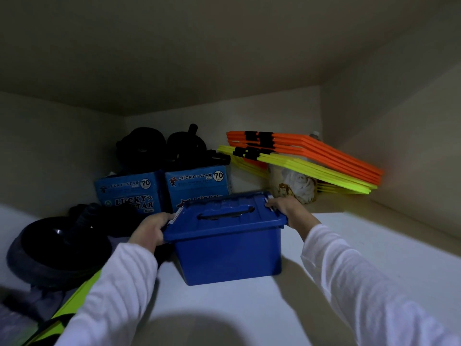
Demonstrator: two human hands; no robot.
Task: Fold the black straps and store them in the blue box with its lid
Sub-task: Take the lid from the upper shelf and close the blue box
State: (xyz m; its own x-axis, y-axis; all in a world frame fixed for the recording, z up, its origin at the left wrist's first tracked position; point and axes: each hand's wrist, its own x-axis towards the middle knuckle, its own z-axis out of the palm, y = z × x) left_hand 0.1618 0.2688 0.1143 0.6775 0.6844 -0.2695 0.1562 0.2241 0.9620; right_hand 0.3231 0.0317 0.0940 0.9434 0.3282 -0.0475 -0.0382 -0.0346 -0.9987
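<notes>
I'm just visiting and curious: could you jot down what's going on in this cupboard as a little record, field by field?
Place: a pale shelf inside a dim cupboard
Main item: blue box, lid on, handle lying flat
Left hand: grips the box's left rim
Right hand: grips the box's right rim
Behind box: two blue Lucky Star cartons with black gear piled on top
Back right: orange and yellow flat frames, stacked and tilted
Left: black bowl-shaped object
Straps: none visible; the closed lid hides the contents
</notes>
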